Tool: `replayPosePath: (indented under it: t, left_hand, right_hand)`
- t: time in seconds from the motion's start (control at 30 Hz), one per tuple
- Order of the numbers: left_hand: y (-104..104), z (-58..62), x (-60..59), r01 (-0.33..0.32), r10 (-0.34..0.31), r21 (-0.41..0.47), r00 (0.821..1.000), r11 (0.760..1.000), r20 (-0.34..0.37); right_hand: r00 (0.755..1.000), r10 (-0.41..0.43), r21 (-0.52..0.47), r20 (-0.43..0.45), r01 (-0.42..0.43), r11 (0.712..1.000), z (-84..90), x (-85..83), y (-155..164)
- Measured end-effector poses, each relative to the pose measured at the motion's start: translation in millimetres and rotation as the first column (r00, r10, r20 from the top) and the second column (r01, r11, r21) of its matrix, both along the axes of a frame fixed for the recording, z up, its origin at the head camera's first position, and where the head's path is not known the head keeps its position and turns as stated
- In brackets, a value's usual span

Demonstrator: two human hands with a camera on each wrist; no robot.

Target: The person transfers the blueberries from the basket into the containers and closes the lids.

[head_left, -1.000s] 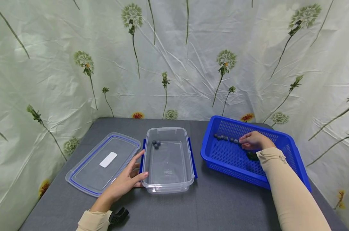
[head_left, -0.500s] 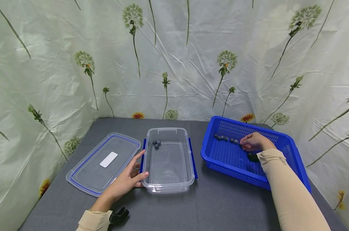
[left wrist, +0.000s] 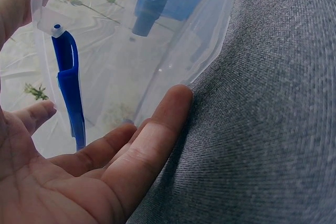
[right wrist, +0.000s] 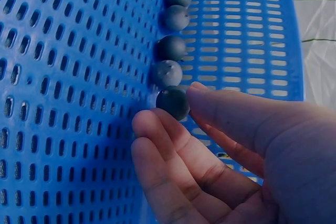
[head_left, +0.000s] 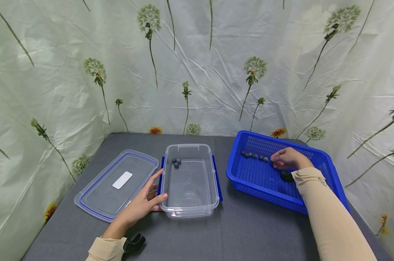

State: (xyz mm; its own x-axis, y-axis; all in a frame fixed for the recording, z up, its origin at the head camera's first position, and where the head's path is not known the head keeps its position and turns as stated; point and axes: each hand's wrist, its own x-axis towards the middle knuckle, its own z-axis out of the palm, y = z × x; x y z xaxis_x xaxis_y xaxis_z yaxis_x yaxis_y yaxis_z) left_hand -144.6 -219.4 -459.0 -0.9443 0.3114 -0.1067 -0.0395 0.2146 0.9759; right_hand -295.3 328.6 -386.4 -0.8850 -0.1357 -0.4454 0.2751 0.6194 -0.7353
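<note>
A clear plastic container (head_left: 188, 197) stands on the grey table with three blueberries (head_left: 176, 162) in its far left corner. My left hand (head_left: 153, 192) rests against its near left corner with straight fingers; in the left wrist view the left hand (left wrist: 105, 150) lies along the clear wall beside a blue latch (left wrist: 68, 87). A blue perforated basket (head_left: 249, 177) at the right holds a row of blueberries (head_left: 254, 156). My right hand (head_left: 276, 161) is inside it. In the right wrist view the right hand (right wrist: 169, 113) pinches the nearest blueberry (right wrist: 173, 100) between thumb and fingers.
The container's clear lid (head_left: 117, 185) with a blue seal lies flat left of the container. A flower-printed cloth (head_left: 197, 72) closes off the back and both sides of the table. Bare grey tabletop (head_left: 236, 232) lies in front of the container and the basket.
The right hand has barely shifted at the end of the berry row in the basket. The left hand, container and lid have stayed where they were.
</note>
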Motion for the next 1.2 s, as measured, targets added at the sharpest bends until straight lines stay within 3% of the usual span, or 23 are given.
replayPosePath:
  t: [0.37, 0.57, 1.2]
  left_hand:
    - [0.5, 0.0, 0.5, -0.008, 0.008, -0.008, 1.000, 1.000, 0.001]
    - [0.6, -0.9, -0.1, -0.013, 0.013, -0.014, 1.000, 1.000, 0.006]
    - [-0.4, -0.6, -0.4, 0.004, -0.004, -0.016, 1.000, 1.000, -0.010]
  right_hand:
    - [0.998, 0.043, -0.013, -0.046, -0.044, 0.999, 16.7, 0.9, -7.5]
    - [0.999, 0.023, -0.051, -0.042, -0.025, 0.998, 21.4, -3.7, -12.2]
    - [0.982, 0.087, 0.008, -0.168, -0.087, 0.996, 39.5, -8.6, -38.4]
